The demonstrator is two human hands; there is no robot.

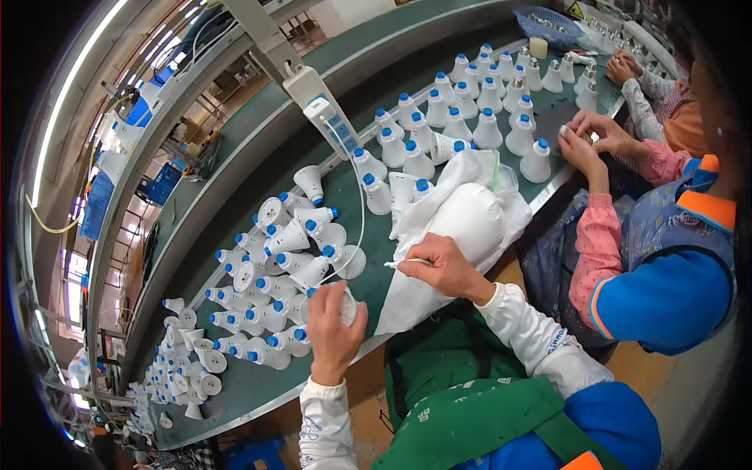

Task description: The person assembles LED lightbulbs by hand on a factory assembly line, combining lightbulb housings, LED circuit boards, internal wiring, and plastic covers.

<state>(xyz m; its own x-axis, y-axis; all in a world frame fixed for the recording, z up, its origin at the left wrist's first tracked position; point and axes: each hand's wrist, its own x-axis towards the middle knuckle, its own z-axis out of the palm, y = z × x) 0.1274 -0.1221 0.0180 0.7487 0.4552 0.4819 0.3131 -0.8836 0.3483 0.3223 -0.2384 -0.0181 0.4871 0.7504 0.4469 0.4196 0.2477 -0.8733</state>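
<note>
My left hand (335,329) is curled round a white bulb housing (347,307) with a blue cap, at the front edge of the belt. Its fingers and thumb lie on either side of the wide open end. My right hand (448,270) pinches a thin white stick-like thing (409,262), its tip pointing left. Behind that hand a bulging white bag (470,213) lies on the belt and hangs over the edge. Many blue-capped white housings (294,235) lie tipped over beyond my left hand.
Upright blue-capped housings (487,129) stand in rows on the green belt (376,270) at the upper right. A power strip (323,110) hangs over the belt, its white cable trailing down. Co-workers' hands (591,141) work to the right. A blue basket (548,27) sits at the far end.
</note>
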